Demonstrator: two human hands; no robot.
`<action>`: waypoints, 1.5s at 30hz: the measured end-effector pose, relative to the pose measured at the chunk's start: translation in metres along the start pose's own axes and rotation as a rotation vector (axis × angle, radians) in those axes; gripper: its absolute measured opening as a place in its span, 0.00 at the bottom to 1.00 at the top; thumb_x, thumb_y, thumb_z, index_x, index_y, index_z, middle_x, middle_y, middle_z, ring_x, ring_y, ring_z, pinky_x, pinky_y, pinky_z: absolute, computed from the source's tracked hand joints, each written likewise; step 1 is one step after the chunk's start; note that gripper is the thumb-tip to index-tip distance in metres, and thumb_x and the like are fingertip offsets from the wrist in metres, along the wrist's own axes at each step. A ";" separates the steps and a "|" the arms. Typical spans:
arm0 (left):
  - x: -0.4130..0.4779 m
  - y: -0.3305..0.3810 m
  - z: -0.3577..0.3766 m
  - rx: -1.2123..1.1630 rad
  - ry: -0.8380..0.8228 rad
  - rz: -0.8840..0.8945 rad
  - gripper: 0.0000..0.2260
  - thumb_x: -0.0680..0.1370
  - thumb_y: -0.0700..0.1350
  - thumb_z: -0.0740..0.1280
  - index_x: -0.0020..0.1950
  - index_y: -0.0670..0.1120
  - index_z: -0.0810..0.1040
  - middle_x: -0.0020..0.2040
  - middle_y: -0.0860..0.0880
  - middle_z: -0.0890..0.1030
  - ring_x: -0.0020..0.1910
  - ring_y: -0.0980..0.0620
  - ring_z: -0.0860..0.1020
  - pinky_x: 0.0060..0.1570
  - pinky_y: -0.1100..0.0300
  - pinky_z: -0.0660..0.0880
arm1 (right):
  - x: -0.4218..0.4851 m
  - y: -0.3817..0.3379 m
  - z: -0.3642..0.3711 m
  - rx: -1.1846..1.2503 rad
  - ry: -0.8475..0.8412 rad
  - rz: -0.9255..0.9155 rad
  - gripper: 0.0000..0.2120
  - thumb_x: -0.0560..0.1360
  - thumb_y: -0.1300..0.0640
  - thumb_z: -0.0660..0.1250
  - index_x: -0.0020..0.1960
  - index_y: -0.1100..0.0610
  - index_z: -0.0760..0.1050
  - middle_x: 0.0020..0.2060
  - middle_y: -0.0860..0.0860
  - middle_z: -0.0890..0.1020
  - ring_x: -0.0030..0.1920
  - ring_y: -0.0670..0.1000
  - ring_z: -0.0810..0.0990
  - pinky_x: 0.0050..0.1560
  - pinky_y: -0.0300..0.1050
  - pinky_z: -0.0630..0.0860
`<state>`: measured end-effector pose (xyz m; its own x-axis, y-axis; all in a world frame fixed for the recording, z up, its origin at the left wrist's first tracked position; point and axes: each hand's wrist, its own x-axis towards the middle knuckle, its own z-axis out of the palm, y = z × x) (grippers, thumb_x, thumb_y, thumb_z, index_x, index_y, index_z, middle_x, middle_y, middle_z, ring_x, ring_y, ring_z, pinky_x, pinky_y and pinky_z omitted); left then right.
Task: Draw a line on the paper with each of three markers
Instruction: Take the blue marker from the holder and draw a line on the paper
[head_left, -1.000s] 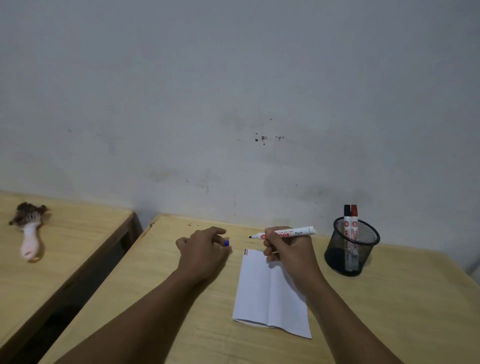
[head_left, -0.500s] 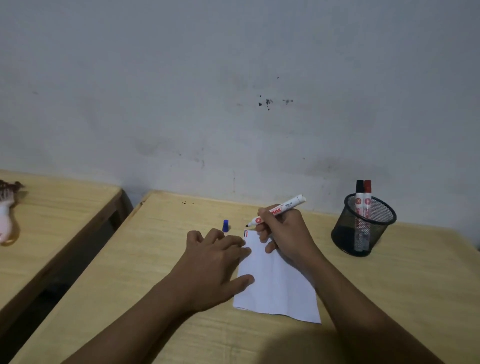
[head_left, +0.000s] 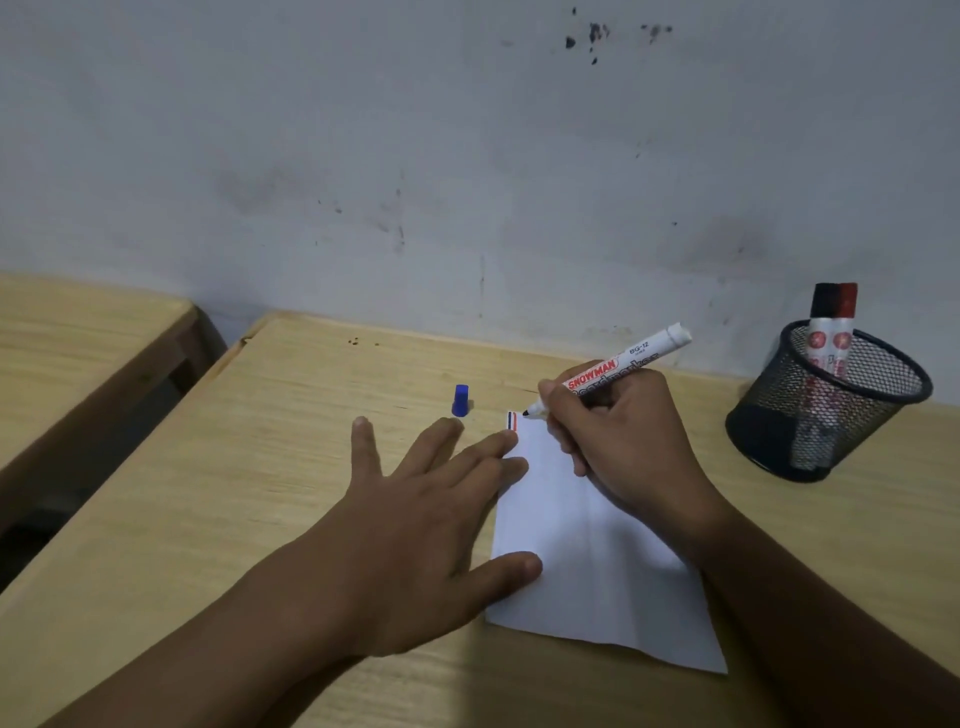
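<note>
A folded white paper (head_left: 597, 561) lies on the wooden desk (head_left: 234, 493). Near its top left corner are short marks, one red, one dark and one blue (head_left: 512, 421). My right hand (head_left: 618, 431) grips a white uncapped marker (head_left: 623, 366) with its tip at the paper's top edge, just right of those marks. My left hand (head_left: 431, 514) lies flat with spread fingers, pressing down the paper's left edge. The blue cap (head_left: 460, 400) stands upright on the desk just beyond my left fingers.
A black mesh cup (head_left: 826, 410) at the right holds a black-capped and a red-capped marker (head_left: 831, 332). A wall runs right behind the desk. A second wooden desk (head_left: 67, 343) stands to the left across a dark gap.
My left hand set the blue cap down on the desk, then spread flat on the paper's left edge. My right hand tilted the marker and lowered its tip to the paper's top corner.
</note>
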<state>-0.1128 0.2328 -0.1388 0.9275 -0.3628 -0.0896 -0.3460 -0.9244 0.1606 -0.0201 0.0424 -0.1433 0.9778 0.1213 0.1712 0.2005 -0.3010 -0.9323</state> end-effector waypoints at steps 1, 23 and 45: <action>0.000 0.000 0.000 -0.002 0.000 0.000 0.32 0.76 0.73 0.45 0.77 0.63 0.48 0.79 0.65 0.41 0.78 0.56 0.38 0.70 0.28 0.38 | 0.000 0.000 0.000 0.006 -0.003 -0.001 0.10 0.78 0.57 0.70 0.41 0.62 0.82 0.31 0.63 0.81 0.26 0.53 0.75 0.26 0.41 0.73; -0.001 0.003 -0.007 0.012 -0.055 0.003 0.32 0.76 0.72 0.43 0.77 0.62 0.44 0.79 0.63 0.40 0.78 0.55 0.36 0.71 0.28 0.40 | 0.001 0.000 0.002 -0.047 -0.043 0.018 0.10 0.78 0.53 0.71 0.41 0.58 0.82 0.28 0.53 0.80 0.27 0.47 0.76 0.28 0.39 0.74; 0.001 0.002 -0.010 -0.036 -0.001 0.033 0.32 0.76 0.72 0.51 0.77 0.59 0.54 0.76 0.62 0.53 0.75 0.58 0.43 0.70 0.27 0.44 | 0.002 -0.010 -0.006 0.179 0.009 0.053 0.08 0.78 0.61 0.71 0.45 0.66 0.81 0.32 0.65 0.80 0.28 0.54 0.76 0.27 0.47 0.75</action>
<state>-0.1110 0.2321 -0.1291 0.9156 -0.3931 -0.0850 -0.3710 -0.9071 0.1985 -0.0199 0.0395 -0.1320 0.9874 0.1009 0.1220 0.1350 -0.1339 -0.9818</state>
